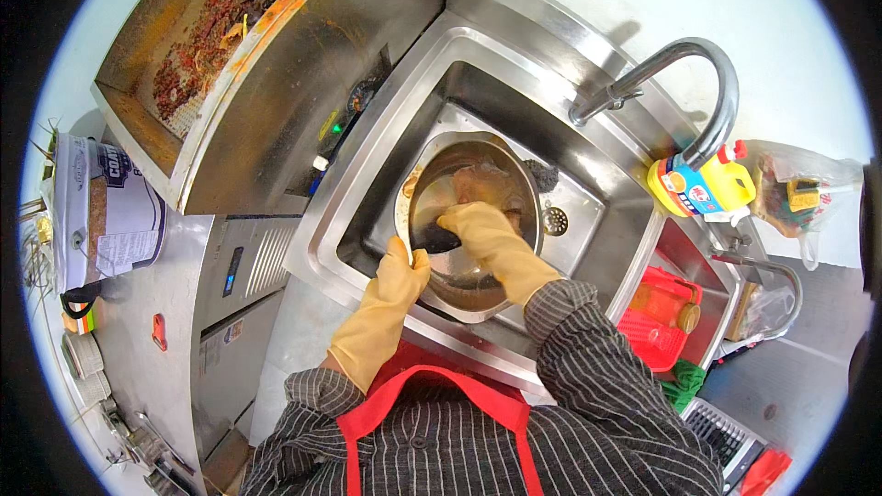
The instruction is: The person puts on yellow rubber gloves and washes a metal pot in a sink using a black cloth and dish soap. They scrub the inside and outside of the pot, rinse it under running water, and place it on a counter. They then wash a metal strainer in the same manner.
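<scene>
A round stainless steel pot [475, 313] stands in the metal sink basin [344, 248], partly filled with cloudy water. My left hand [400, 275], in a yellow rubber glove, grips the pot's rim on its near left side. Gloved the same way, my right hand [482, 234] reaches into the pot and presses a dark scrubbing pad [438, 240] against the inner wall; its fingertips are partly hidden. Brown residue marks the rim at the left. Outside the pot, a dark steel-wool scrubber [541, 176] lies on the basin floor near the drain [555, 220].
A curved faucet [716, 76] rises behind the sink, beside a yellow detergent jug [696, 186]. The second basin holds a red plastic basket [658, 351] and a jar [661, 304]. At left stand a greasy metal vat [275, 103] with red residue and a white bucket [110, 213].
</scene>
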Demonstrator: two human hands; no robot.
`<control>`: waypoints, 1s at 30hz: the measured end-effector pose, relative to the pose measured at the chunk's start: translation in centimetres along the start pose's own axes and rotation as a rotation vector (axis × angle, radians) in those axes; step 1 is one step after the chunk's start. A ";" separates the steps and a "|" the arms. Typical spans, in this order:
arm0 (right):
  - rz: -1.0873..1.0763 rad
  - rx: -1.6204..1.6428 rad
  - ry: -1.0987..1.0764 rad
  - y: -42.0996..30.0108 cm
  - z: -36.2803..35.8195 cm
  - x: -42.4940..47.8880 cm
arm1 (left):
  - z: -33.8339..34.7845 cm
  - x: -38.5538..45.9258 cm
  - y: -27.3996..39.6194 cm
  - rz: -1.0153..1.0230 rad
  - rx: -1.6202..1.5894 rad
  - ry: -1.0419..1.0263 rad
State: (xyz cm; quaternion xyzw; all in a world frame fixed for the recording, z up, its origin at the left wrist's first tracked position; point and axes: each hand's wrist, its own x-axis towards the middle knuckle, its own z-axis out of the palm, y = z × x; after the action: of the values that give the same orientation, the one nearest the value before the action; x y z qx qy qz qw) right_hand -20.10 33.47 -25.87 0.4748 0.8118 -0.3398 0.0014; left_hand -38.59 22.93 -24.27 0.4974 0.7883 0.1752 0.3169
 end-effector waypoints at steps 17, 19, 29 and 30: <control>0.109 0.298 0.194 2.6 -6.1 -4.0 | 1.3 1.2 -0.9 -0.016 0.088 -0.031; 0.107 0.460 0.269 -3.8 -5.8 -4.6 | 1.6 1.3 -1.4 0.035 0.048 0.023; -0.061 0.449 0.585 -8.5 1.9 5.5 | -0.6 1.4 -0.3 -0.056 -0.071 -0.191; 0.033 0.496 0.585 -6.4 1.4 7.0 | 0.3 1.7 -0.7 -0.131 -0.005 -0.224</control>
State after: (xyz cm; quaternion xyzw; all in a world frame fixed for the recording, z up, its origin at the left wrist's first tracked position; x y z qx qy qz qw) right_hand -29.34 36.04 -25.74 0.5507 0.6633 -0.3758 -0.3399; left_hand -39.34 24.18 -25.45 0.4605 0.7783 0.0993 0.4151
